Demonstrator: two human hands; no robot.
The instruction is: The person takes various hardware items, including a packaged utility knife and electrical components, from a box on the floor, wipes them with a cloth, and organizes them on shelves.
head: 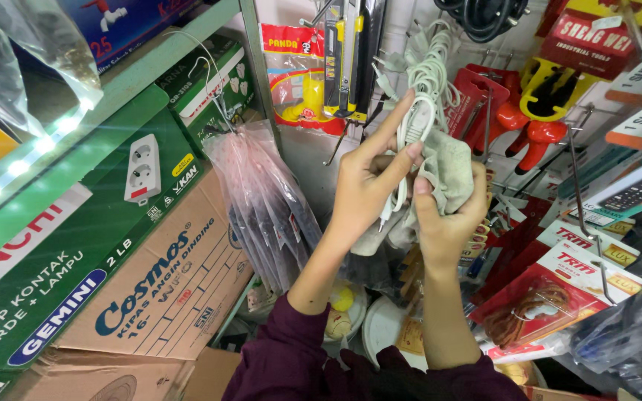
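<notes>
Both hands (pixel 410 193) grip cloth (pixel 449 172) and white cable (pixel 419 122) beside bagged goods (pixel 265 200).

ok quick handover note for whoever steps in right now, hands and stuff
Left hand: fingers pinch a loop of the white cable that hangs in a bundle on the wall display, forefinger stretched up along it.
Right hand: grips a grey cloth, pressed against the same cable.
Nearby: bag of pens hanging to the left, red tools on hooks to the right, green box on the shelf.
Done: cable and cloth are both in hand.
Left: the cable bundle is still hanging on the display; how clean it is cannot be told.
</notes>
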